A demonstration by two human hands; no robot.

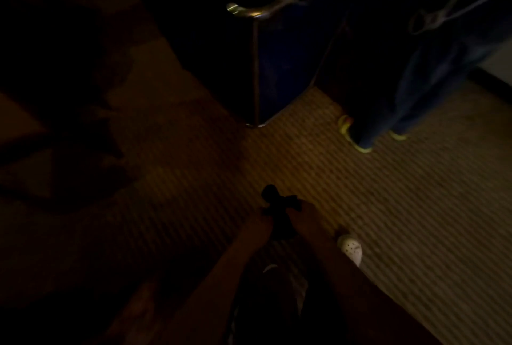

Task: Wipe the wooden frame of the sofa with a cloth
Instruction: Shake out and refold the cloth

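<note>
A: From the head camera, very dim, we see both forearms reaching forward and down over the striped carpet (388,206), meeting near the bottom middle of the view.

B: Between them we make out a dark cloth (279,203), bunched up, part of it sticking above the hands and part hanging down between the wrists.

A: The left hand (260,222) holds the cloth from the left side, and the right hand (307,213) pinches it from the right. Fingers curl round the fabric on both, though the gloom hides how each finger lies.

B: The two hands sit close together, with only the cloth between them, held in the air above the carpet.

A: Well ahead of the hands we see a blue upholstered piece (279,67) with a curved shiny armrest (257,10) and a thin shiny upright edge running down to the floor. We cannot tell if it is the sofa, and no wood shows plainly.

B: To the right stands another person in blue trousers (432,73) and yellow-edged shoes (357,139). Just beside our right forearm lies a white perforated clog (351,249).
</note>
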